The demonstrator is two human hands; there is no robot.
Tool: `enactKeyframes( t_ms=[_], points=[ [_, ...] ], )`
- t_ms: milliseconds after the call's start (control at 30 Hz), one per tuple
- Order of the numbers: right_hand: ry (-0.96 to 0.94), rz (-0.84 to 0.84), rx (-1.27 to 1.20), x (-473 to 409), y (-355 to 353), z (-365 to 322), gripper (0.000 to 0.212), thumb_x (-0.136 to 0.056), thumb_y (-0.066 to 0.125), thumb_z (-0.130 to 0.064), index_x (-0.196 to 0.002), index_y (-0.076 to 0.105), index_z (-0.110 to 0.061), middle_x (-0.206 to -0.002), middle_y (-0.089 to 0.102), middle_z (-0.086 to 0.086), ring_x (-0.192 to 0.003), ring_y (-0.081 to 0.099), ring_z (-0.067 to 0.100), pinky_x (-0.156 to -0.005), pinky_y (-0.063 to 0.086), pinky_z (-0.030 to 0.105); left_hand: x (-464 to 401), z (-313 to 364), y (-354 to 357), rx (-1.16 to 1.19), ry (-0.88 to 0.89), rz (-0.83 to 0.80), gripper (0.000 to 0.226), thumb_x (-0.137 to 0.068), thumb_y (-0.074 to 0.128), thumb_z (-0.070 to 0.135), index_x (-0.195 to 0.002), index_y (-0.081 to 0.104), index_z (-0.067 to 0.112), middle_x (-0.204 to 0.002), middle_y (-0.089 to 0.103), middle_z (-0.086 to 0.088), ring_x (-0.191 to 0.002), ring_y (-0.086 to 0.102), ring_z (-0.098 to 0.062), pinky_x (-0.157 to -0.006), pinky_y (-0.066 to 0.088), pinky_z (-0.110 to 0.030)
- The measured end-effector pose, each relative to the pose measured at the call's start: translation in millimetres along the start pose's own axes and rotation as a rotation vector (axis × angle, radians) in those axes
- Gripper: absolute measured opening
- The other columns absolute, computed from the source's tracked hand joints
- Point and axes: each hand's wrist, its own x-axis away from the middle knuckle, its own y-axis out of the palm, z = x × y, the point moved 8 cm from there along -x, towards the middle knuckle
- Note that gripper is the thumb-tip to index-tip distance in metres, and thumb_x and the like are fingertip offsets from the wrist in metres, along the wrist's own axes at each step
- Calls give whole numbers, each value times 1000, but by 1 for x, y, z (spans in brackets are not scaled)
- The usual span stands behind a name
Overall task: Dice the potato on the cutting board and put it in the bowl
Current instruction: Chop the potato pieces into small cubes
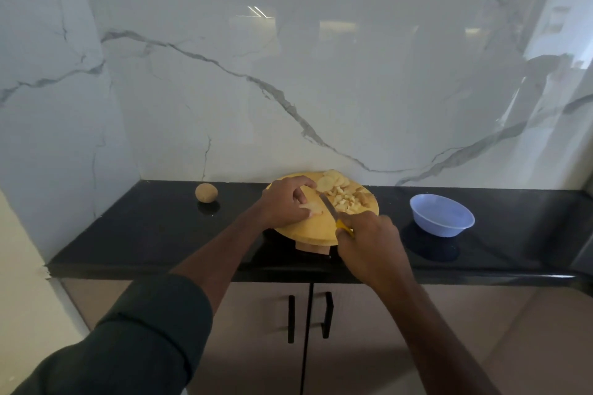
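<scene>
Dicing partly done: a heap of cubes (345,200) on the right of the round cutting board (313,229), three or four uncut slices (332,182) at its far edge; exact count unclear

Left hand (287,204) pinches a potato piece (313,209) on the board; right hand (369,242) grips the one yellow-handled knife (330,210), blade beside that piece

One bowl (442,215), right of the board, looks empty; nothing transferred yet

One whole potato (206,192) left, untouched

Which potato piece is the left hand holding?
The chunk under the left hand, beside the knife. The slices and dice lie untouched farther back; the whole potato sits off the board.
</scene>
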Motion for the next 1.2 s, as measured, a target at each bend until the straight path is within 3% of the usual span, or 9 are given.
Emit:
enactKeyframes(
  t_ms=[67,167,433,667,900,1033,1200],
  points=[
    [5,4,-3,-8,10,-3,35,-100,53,-25,-133,66,-22,-100,70,1,-82,63,13,-70,53,25,1,-1,-3,17,22,32,57,-70,81,31,-124,65,31,-93,67,8,-76,58,-6,-83,56,-35],
    [0,-3,8,-17,23,-8,39,-99,51,-27,-135,64,-22,-100,69,4,-83,63,18,-72,57,32,1,-5,-6,22,26,60,52,-75,84,23,-124,66,25,-93,69,6,-77,60,-5,-76,53,-24],
    [-18,-14,72,-20,37,-13,40,-99,48,-29,-135,63,-24,-92,67,4,-79,62,21,-70,59,38,-2,-6,-5,11,30,74,46,-70,82,24,-113,70,33,-79,66,10,-71,61,-4,-84,59,-41],
    [-5,-36,125,-20,38,-16,38,-100,46,-29,-133,63,-23,-90,64,3,-79,61,22,-69,58,38,-6,-6,-4,2,8,32,47,-73,83,17,-114,73,37,-80,66,8,-74,61,-6,-86,59,-43],
    [-4,-84,113,-24,37,-16,35,-96,46,-25,-122,68,-17,-86,62,4,-77,60,23,-67,58,42,-10,-1,0,-84,22,-24,32,-76,79,16,-89,74,44,-81,67,6,-69,55,-3,-82,57,-44],
    [4,-96,107,-16,36,-13,28,-97,45,-21,-110,69,-12,-81,60,3,-71,61,22,-66,59,43,-13,4,2,-169,32,-55,24,-76,74,15,-85,75,38,-86,69,1,-80,61,-11,-83,56,-48],
    [-41,-142,108,1,31,-9,38,-101,45,-25,-134,62,-18,-85,61,-1,-75,61,14,-69,58,34,-14,7,5,-159,56,-87,22,-78,75,13,-88,76,33,-89,70,-7,-80,64,-17,-79,56,-44]
  ],
)
